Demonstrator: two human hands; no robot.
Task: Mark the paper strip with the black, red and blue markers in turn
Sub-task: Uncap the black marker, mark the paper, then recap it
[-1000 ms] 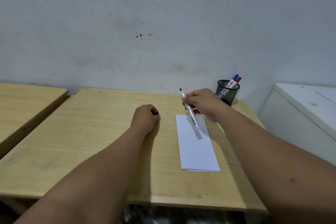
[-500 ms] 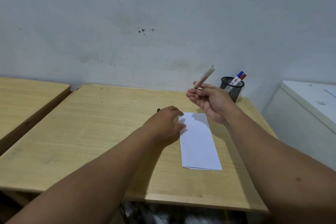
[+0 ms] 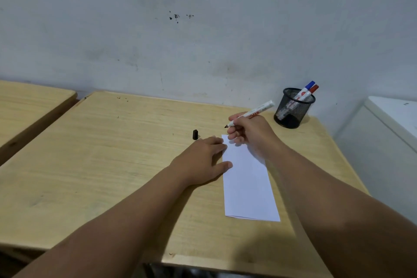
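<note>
Paper strip [image 3: 248, 183]: white, long and narrow, seemingly folded with a doubled near edge, flat on the right half of the wooden desk [image 3: 112, 165], long axis running away from the viewer. No mark visible anywhere on the exposed surface; far end partly hidden under the right hand [image 3: 250, 133]. Judged as barely begun: black marking not yet laid down, red and blue turns wholly ahead.

Black marker [image 3: 250, 114]: uncapped, white barrel, dark tip pointing left and down, just off the strip's far left corner and apparently clear of the paper. Held in a writing pinch by the right hand, fingers closed around the barrel. Black cap [image 3: 195, 134] standing on the desk, just beyond the left hand [image 3: 203, 160].

Left hand flat and spread, holding nothing, fingertips and thumb pressing the strip's left edge.

Red marker [image 3: 314, 88] and blue marker [image 3: 308, 85] capped, leaning together in the black mesh cup [image 3: 293, 108] at the desk's far right corner, near the wall.
</note>
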